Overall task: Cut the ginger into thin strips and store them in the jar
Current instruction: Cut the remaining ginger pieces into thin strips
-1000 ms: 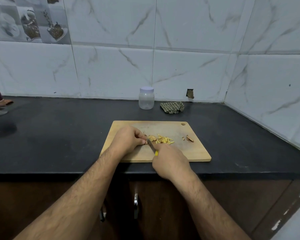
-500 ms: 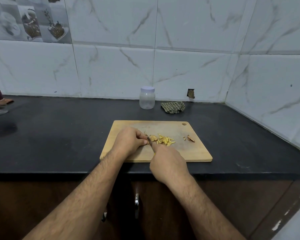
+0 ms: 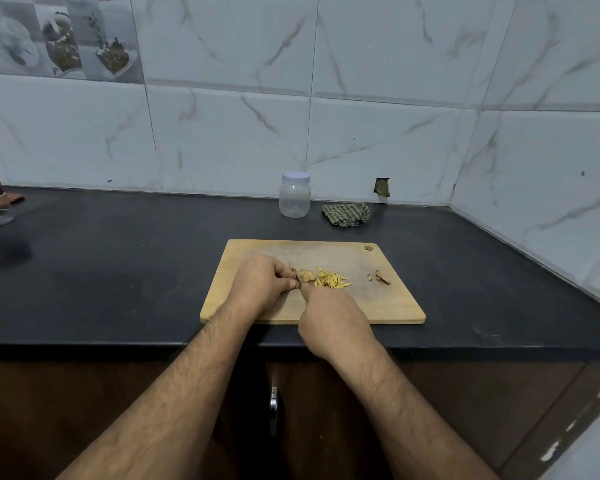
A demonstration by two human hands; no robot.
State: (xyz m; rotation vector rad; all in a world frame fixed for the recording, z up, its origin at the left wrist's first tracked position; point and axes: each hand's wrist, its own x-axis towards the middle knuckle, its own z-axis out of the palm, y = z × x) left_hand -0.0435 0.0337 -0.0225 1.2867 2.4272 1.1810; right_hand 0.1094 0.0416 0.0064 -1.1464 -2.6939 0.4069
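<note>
Left hand [image 3: 262,285] fingertips pinch the small pale ginger piece [image 3: 296,279] on the rectangular wooden cutting board [image 3: 388,303]. Right hand [image 3: 333,323] clenches the knife, blade mostly hidden. Risk: fingertips beside blade; slip cuts them. Lidded clear plastic jar [image 3: 294,199] stands well behind.

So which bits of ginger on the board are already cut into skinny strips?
The yellow pile in the middle of the cutting board. The brown scraps to its right are chunky peel, and the pieces by the left hand are flat slices.
</note>
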